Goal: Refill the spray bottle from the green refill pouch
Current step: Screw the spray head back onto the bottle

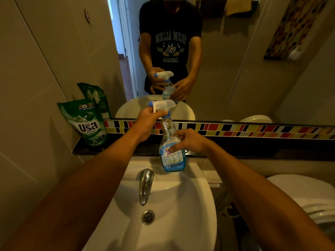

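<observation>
Bathroom sink [190,205], mirror behind. Spray bottle [172,156] upright on far rim; left hand [146,124] clamped on trigger head, right hand [190,140] fingers wrapped round body. Green refill pouch [87,122] far left on shelf.

Both arms extended forward; left hand [147,122] clenched, raised; right hand [188,141] lower, fingers curled.

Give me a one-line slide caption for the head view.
Left hand grips the trigger head, right hand steadies the spray bottle over the sink; green refill pouch waits.
</observation>
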The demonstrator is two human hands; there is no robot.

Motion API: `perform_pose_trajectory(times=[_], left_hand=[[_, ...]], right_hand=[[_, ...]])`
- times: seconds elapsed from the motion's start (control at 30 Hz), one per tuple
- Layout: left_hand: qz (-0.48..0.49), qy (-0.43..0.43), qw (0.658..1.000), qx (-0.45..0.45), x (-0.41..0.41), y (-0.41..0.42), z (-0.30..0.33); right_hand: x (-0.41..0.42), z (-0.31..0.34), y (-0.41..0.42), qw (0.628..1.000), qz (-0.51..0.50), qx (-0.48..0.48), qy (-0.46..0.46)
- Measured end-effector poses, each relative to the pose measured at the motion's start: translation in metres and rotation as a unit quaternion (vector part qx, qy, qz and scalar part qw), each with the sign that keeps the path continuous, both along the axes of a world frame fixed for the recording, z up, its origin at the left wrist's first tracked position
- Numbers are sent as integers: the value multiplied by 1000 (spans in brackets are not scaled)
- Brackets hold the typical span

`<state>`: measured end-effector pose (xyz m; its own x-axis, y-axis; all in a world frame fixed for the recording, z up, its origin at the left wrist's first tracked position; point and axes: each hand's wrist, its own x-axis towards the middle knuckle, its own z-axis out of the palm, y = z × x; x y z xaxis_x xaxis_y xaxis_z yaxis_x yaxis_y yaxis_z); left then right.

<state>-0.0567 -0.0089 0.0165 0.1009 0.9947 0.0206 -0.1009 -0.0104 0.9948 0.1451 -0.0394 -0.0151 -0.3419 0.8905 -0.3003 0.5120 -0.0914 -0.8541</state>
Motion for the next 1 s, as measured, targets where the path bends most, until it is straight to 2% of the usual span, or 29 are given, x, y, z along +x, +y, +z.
perform_pose_trajectory(times=[0.13, 0.37, 0.6, 0.77, 1.0], left_hand=[[-17, -11, 1000, 11, 0, -4, 3], [17, 10, 999, 33, 1, -4, 10], [-5, -18, 999, 27, 8, -6, 15], [5, 15, 999, 36, 12, -7, 16], [-9, 5, 999, 40, 16, -12, 19]], right_hand=[[-1, 2, -1, 1000, -5, 7, -10], [1, 16, -6, 1000, -11, 16, -7], [4, 19, -9, 999, -19, 25, -7], [9, 20, -12, 999, -23, 29, -14], [11, 24, -13, 999, -25, 32, -13]])
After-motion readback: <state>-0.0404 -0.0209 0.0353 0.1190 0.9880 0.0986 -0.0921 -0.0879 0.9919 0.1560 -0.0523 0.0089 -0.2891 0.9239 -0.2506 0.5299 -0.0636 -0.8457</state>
